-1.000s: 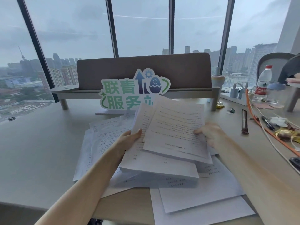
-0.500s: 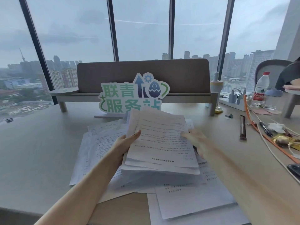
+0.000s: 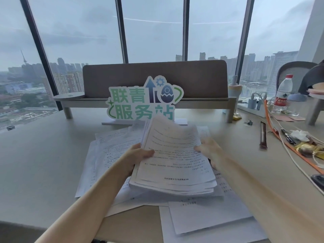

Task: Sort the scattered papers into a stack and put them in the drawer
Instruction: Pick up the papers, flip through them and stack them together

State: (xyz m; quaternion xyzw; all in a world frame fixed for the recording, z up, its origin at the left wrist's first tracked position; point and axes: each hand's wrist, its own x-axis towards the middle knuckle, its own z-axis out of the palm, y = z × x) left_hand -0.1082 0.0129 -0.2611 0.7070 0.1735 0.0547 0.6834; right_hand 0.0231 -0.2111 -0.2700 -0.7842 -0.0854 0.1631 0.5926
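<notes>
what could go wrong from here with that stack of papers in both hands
The stack is uneven, its near edges fanned, and the left hand and right hand grip only its sides, so sheets might slip out. Loose sheets overhang the desk's near edge and could slide off if brushed.

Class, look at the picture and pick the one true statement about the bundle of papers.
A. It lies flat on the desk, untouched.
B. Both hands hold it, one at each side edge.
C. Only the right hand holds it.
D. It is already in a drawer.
B: the left hand grips the left edge of the bundle of papers and the right hand grips its right edge, above loose sheets on the desk.
</notes>
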